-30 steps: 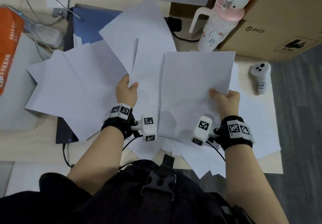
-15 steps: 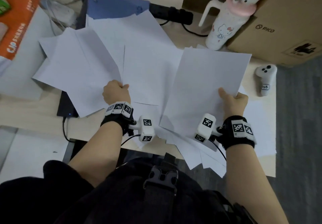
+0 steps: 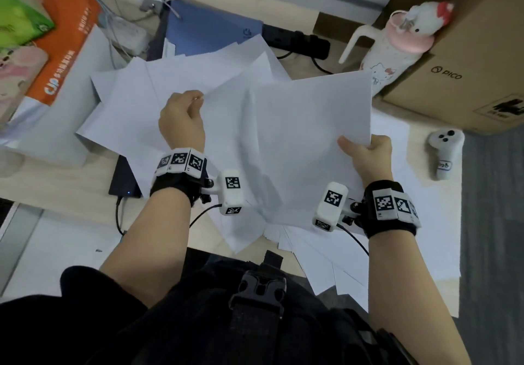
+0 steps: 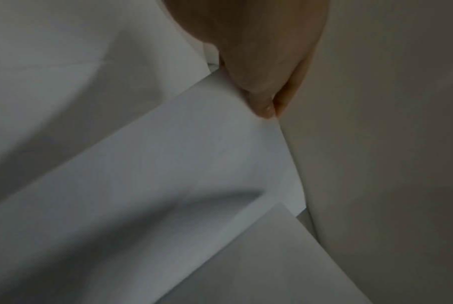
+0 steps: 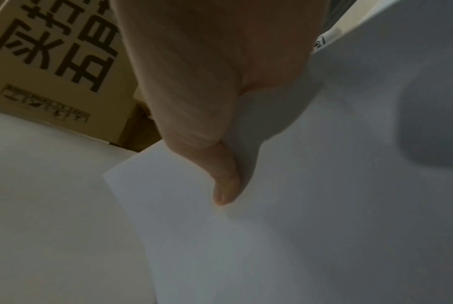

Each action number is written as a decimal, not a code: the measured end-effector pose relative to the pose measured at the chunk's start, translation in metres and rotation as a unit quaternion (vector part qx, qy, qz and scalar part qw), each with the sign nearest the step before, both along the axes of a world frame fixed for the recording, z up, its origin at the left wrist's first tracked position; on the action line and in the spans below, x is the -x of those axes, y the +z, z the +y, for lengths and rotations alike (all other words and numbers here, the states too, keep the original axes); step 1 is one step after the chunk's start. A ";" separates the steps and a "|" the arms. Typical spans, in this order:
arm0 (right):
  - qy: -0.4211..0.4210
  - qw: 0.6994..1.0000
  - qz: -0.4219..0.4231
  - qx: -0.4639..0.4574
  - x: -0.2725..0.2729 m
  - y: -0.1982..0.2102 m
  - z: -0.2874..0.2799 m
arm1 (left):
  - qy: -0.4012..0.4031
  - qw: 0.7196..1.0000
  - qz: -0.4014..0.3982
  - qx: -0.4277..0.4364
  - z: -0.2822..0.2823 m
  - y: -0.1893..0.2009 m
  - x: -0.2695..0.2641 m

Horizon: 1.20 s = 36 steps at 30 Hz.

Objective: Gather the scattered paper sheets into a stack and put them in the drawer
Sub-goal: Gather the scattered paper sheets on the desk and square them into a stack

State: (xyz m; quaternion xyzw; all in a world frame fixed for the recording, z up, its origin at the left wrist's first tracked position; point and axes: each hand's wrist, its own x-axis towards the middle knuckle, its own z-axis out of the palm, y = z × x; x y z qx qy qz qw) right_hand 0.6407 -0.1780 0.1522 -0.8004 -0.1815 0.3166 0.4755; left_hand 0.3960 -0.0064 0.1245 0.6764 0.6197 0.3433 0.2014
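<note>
Several white paper sheets point(image 3: 136, 103) lie fanned across the wooden desk point(image 3: 71, 200). My right hand point(image 3: 365, 152) grips the right edge of a lifted bundle of sheets point(image 3: 306, 137), thumb on top; the right wrist view shows that thumb point(image 5: 225, 185) pressing the paper point(image 5: 324, 205). My left hand point(image 3: 184, 120) pinches the corner of another sheet point(image 3: 226, 101) and holds it against the bundle's left side. In the left wrist view the fingertips point(image 4: 264, 107) pinch a sheet's edge point(image 4: 168, 164). No drawer is in view.
A cardboard box point(image 3: 465, 61) stands at the back right with a cartoon bottle point(image 3: 394, 44) beside it. A white controller point(image 3: 443, 152) lies at the right. A blue folder point(image 3: 209, 32), power strip point(image 3: 297, 42), orange paper pack point(image 3: 62, 52) and dark device point(image 3: 124, 180) ring the sheets.
My left hand has moved up and right, bringing its sheet over against the bundle in my right hand. The bundle has been raised and tilted left.
</note>
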 end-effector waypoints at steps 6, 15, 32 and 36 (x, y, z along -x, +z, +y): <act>0.056 0.998 -0.013 0.027 0.005 -0.008 0.028 | -0.028 0.978 -0.182 0.099 0.043 -0.017 -0.009; 0.078 0.983 -0.084 0.143 0.014 -0.037 0.077 | 0.086 0.877 -0.240 0.408 0.055 -0.064 -0.004; -0.010 0.992 -0.028 0.125 0.002 -0.059 0.094 | 0.069 0.941 0.077 0.323 0.069 -0.077 -0.032; -0.019 0.993 -0.022 0.115 -0.001 -0.064 0.092 | 0.069 0.930 0.028 0.360 0.061 -0.073 -0.051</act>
